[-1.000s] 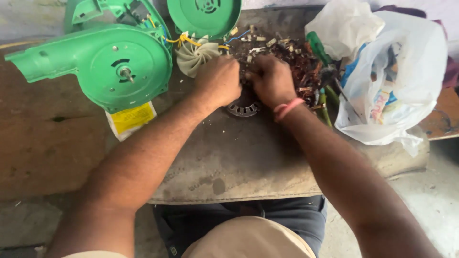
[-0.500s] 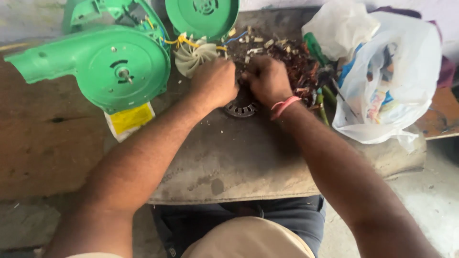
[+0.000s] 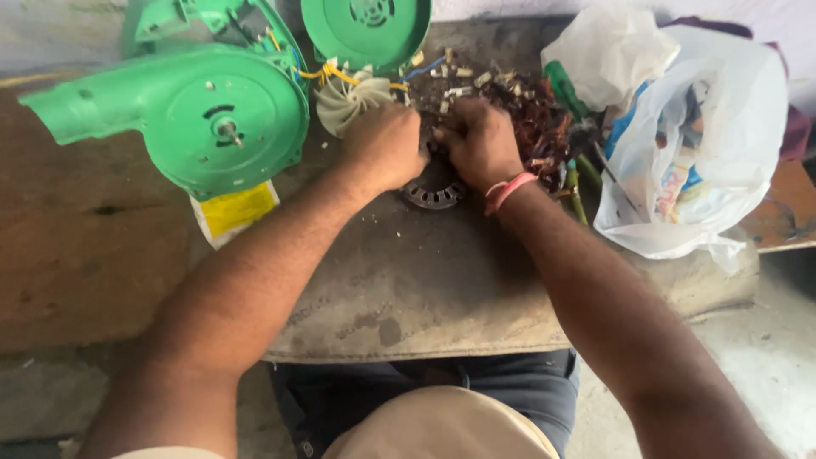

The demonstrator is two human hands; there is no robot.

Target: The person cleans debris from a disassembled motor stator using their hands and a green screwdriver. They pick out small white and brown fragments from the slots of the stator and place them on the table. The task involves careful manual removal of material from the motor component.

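The green blower housing (image 3: 183, 119) sits where it did a second ago, the white bag (image 3: 705, 144) too. My left hand (image 3: 387, 144) and right hand (image 3: 480, 140) have barely shifted, both closed on the ribbed metal ring (image 3: 433, 191) at the slab's (image 3: 442, 289) middle, so the work there goes on

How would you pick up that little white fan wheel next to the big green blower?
Probably by the fan wheel's outer rim, fingers coming down from above. It lies flat with thin blades spreading from the middle, and the left hand and yellow wires crowd its sides.
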